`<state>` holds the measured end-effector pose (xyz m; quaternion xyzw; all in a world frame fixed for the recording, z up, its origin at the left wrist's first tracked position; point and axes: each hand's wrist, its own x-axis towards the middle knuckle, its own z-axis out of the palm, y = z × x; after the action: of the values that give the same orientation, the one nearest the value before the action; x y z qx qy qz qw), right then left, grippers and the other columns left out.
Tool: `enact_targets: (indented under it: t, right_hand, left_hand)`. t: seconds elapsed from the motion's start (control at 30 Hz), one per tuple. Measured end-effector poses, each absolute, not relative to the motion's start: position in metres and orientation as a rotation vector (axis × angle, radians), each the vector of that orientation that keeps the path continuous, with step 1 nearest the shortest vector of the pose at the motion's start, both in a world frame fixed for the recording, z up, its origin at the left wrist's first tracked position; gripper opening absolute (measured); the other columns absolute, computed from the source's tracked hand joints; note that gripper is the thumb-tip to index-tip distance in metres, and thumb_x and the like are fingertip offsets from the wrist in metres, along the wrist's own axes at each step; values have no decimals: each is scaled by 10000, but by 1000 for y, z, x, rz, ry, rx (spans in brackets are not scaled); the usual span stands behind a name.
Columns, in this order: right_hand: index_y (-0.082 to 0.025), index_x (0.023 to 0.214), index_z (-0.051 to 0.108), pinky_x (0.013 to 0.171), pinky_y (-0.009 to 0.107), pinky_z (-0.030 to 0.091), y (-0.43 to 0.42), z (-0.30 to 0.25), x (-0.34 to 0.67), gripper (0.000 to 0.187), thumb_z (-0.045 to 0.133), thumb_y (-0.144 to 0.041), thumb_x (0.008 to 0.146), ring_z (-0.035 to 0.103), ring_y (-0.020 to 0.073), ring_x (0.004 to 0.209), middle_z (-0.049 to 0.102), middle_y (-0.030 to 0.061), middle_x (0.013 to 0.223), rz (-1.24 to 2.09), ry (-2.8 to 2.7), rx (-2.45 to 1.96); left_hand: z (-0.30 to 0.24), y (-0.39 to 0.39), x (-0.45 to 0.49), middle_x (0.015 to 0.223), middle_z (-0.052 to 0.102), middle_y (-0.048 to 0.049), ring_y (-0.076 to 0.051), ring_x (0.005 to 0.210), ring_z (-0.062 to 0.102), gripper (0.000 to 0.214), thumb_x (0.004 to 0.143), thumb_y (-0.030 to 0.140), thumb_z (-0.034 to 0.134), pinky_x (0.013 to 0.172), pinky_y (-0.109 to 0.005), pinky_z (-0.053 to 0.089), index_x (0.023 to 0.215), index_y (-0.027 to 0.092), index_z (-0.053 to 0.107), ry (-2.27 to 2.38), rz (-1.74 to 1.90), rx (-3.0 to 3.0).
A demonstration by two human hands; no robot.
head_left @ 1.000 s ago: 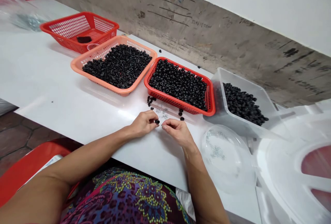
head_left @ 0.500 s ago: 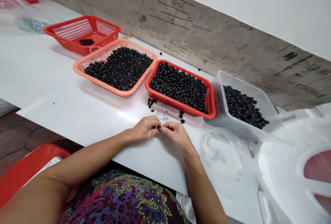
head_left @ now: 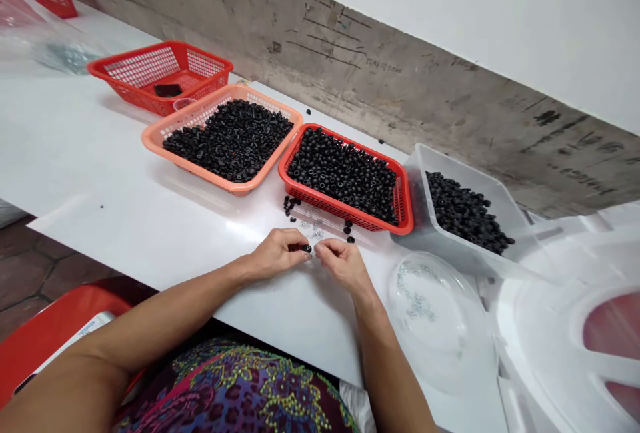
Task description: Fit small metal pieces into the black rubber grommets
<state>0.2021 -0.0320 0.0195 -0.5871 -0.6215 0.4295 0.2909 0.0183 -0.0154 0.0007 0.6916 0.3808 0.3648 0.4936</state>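
Observation:
My left hand (head_left: 277, 253) pinches a small black ring-shaped part (head_left: 307, 248) just above the white table (head_left: 90, 180). My right hand (head_left: 343, 261) is closed in a pinch right against that part from the other side; what its fingers hold is too small to make out. A few loose black parts (head_left: 291, 204) and tiny metal pieces (head_left: 314, 227) lie on the table just beyond my hands, in front of the red basket (head_left: 345, 210) of black parts.
An orange basket (head_left: 165, 148) heaped with black parts sits left of the red one. A clear bin (head_left: 453, 253) holds more at the right. A clear round lid (head_left: 440, 313) with small metal pieces lies at right front. A nearly empty red basket (head_left: 125, 80) stands farther left.
My two hands have come together until the fingertips meet at the black part. The view has shifted slightly.

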Motion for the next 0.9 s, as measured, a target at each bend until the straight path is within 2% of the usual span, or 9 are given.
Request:
enact_targets:
  t: [0.1, 0.2, 0.33, 0.5, 0.77, 0.9]
  right_hand:
    - [-158, 701, 639, 508, 242, 353, -28, 21, 218, 309, 526, -432, 788, 468, 127, 528, 544, -7, 560, 918, -1638, -1680]
    - [-166, 712, 639, 554, 254, 377, -25, 19, 229, 241, 521, -361, 791, 517, 148, 577, 582, 2, 600, 794, -1716, -1771]
    - [-177, 745, 657, 643, 268, 410, -25, 14, 229, 158, 509, -226, 776, 564, 164, 661, 629, 18, 683, 692, -1917, -1760]
    - [-180, 787, 683, 711, 269, 431, -28, 13, 219, 238, 467, -89, 746, 575, 165, 749, 628, 49, 784, 734, -2208, -1548]
    - [-183, 857, 687, 727, 290, 440, -22, -4, 216, 219, 485, -116, 808, 571, 176, 759, 617, 61, 801, 611, -2237, -1576]
    - [-186, 823, 673, 701, 280, 440, -22, -4, 215, 210, 476, -113, 811, 568, 170, 740, 607, 49, 776, 602, -2173, -1521]
  left_hand:
    - [-1, -11, 17, 774, 625, -37, -122, 683, 542, 166, 710, 251, 643, 639, -257, 433, 817, 129, 678, 929, 888, 1470]
    - [-2, -8, 15, 699, 616, -18, -107, 621, 529, 179, 715, 254, 636, 600, -250, 422, 837, 130, 677, 961, 893, 1287]
    - [2, -5, 13, 623, 591, 7, -93, 569, 508, 181, 694, 243, 650, 559, -239, 401, 840, 139, 676, 1034, 928, 1144]
    - [8, -2, 11, 586, 577, 17, -84, 534, 483, 188, 667, 253, 675, 521, -228, 373, 811, 132, 670, 1090, 1005, 1061]
    - [11, 3, 7, 593, 586, 15, -77, 519, 505, 213, 624, 260, 710, 495, -207, 346, 779, 122, 663, 1095, 1132, 922]
    - [14, 7, 4, 565, 572, 19, -81, 511, 509, 200, 608, 247, 717, 484, -206, 335, 747, 120, 650, 1090, 1239, 812]
